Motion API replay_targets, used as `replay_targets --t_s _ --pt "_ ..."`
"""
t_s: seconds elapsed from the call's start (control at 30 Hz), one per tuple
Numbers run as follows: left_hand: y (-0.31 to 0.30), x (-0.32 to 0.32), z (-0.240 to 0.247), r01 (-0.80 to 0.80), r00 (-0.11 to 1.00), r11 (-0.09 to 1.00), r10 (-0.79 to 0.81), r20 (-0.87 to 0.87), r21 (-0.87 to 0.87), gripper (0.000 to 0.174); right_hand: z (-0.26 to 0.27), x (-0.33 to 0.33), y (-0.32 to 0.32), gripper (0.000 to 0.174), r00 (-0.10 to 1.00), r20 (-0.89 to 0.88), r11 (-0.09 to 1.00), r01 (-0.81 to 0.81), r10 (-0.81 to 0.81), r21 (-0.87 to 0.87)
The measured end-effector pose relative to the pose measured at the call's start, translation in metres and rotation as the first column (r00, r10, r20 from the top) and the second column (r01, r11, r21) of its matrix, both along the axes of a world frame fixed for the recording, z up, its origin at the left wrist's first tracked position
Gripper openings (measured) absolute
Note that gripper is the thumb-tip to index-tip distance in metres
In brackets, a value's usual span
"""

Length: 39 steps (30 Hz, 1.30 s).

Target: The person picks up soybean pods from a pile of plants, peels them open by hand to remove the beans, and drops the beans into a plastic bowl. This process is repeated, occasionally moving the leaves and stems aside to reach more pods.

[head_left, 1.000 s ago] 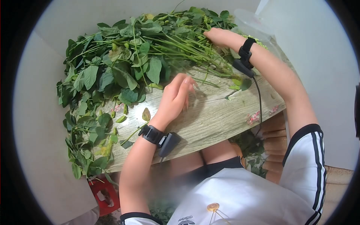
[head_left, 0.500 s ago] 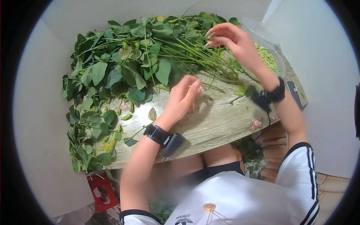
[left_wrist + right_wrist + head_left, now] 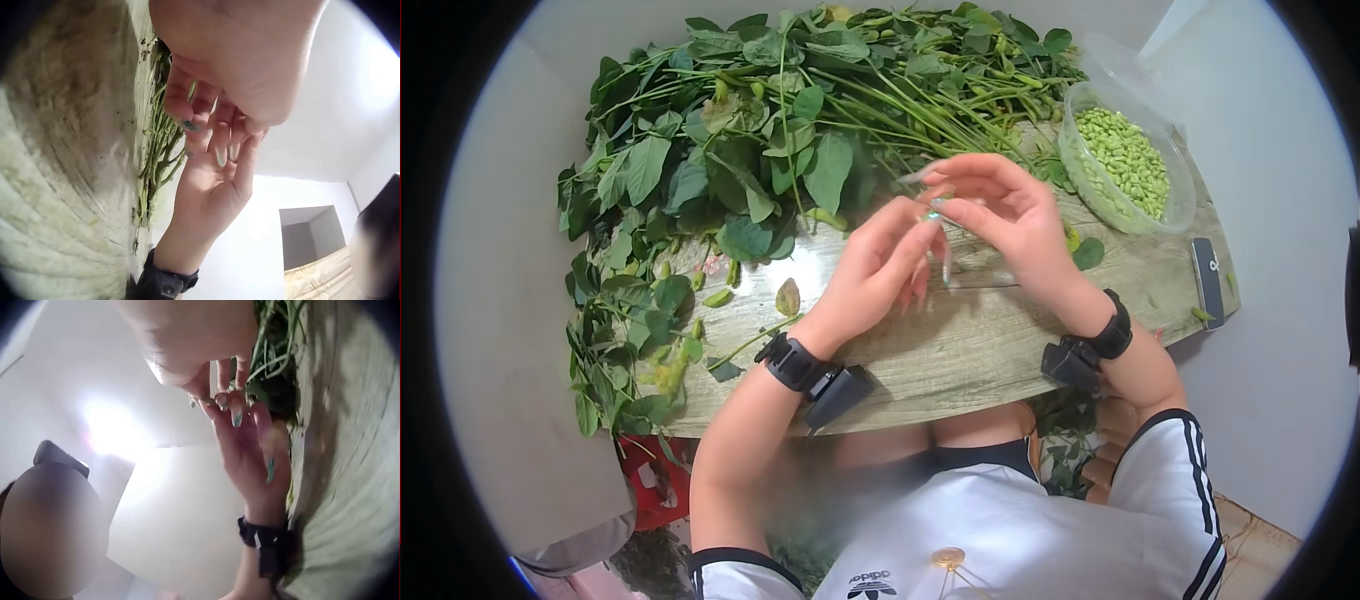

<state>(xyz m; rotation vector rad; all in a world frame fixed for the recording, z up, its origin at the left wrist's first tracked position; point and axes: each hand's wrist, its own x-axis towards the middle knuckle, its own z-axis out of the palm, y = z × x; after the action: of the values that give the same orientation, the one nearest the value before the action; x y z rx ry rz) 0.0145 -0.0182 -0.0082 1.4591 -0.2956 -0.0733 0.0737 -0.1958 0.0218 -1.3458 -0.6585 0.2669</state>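
Note:
In the head view the left hand (image 3: 870, 265) and right hand (image 3: 1025, 225) meet above the wooden table (image 3: 960, 340). Their thumbs and index fingers pinch a small green pod (image 3: 947, 196), mostly hidden by the fingertips. The other fingers of both hands are bent and spread. In the left wrist view a bit of green pod (image 3: 191, 91) shows between the left hand's fingers, with the right hand (image 3: 209, 194) below. Leafy stems with pods (image 3: 830, 110) lie behind the hands.
A clear round tub (image 3: 1080, 180) of shelled green beans (image 3: 1122, 160) stands at the back right. A phone (image 3: 1208, 282) lies at the right edge. Loose pods (image 3: 718, 298) and leaves (image 3: 640, 310) lie on the left. A red object (image 3: 655, 490) is below the table.
The right hand has come from the stems at the back down to the left hand, and their fingertips now meet. The left hand has stayed nearly in place. The bean tub is uncovered to view.

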Motion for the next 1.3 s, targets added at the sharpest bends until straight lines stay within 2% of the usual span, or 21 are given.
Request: replay_targets --t_s 0.03,0.1,0.13,0.17,0.23,0.3,0.4,0.47,0.63,0.97,1.1,1.17,1.3 --pt "0.002 0.001 0.000 -0.013 0.999 0.999 0.011 -0.048 -0.031 0.026 -0.001 0.003 -0.004 0.036 1.000 -0.005 1.000 -0.002 0.002 0.004" --pt "0.004 0.004 0.000 -0.005 0.998 1.000 0.004 -0.057 -0.016 0.028 -0.004 0.008 -0.009 0.038 0.959 0.281 0.990 0.070 -0.033 -0.123" --pt "0.005 0.005 -0.001 0.006 0.998 1.000 -0.007 -0.063 -0.006 0.031 0.001 0.006 -0.010 0.033 0.844 0.529 0.949 0.235 -0.092 -0.209" --pt "0.005 0.005 -0.002 0.010 0.997 1.000 -0.010 -0.073 -0.004 0.031 -0.002 0.010 -0.013 0.033 0.849 0.520 0.949 0.237 -0.096 -0.211" --pt "0.006 0.007 -0.005 0.025 0.995 0.999 -0.021 -0.094 0.039 0.034 -0.011 0.023 -0.020 0.034 0.503 0.861 0.893 0.351 0.074 -0.282" --pt "0.006 0.007 -0.008 0.035 0.993 0.999 -0.032 -0.112 0.023 0.034 -0.018 0.022 -0.018 0.034 0.506 0.861 0.896 0.355 0.056 -0.267" --pt "0.003 0.005 -0.005 0.046 0.984 0.999 -0.047 -0.172 -0.009 0.032 -0.021 0.017 -0.014 0.028 0.556 0.826 0.875 0.351 0.091 -0.333" --pt "0.004 0.004 -0.004 0.051 0.973 0.998 -0.055 -0.223 -0.024 0.030 -0.029 0.015 -0.012 0.024 0.545 0.835 0.899 0.321 0.082 -0.298" --pt "0.005 0.004 0.000 0.142 0.922 0.974 -0.195 -0.333 -0.178 0.025 -0.027 0.014 -0.013 0.020 0.517 0.852 0.900 0.329 0.083 -0.287" --pt "0.006 0.004 -0.003 0.158 0.930 0.970 -0.210 -0.303 -0.188 0.026 -0.027 0.011 -0.014 0.016 0.504 0.857 0.889 0.335 0.111 -0.313" --pt "0.006 0.005 -0.004 0.172 0.915 0.971 -0.221 -0.338 -0.168 0.025 -0.029 0.013 -0.014 0.020 0.504 0.858 0.900 0.320 0.102 -0.295" --pt "0.006 0.005 -0.004 0.170 0.910 0.971 -0.219 -0.352 -0.166 0.025 -0.029 0.012 -0.016 0.019 0.499 0.854 0.872 0.340 0.149 -0.351" --pt "0.000 0.007 0.001 0.096 0.881 0.980 -0.164 -0.443 -0.172 0.017 -0.031 0.013 -0.017 0.017 0.490 0.852 0.857 0.342 0.187 -0.385"
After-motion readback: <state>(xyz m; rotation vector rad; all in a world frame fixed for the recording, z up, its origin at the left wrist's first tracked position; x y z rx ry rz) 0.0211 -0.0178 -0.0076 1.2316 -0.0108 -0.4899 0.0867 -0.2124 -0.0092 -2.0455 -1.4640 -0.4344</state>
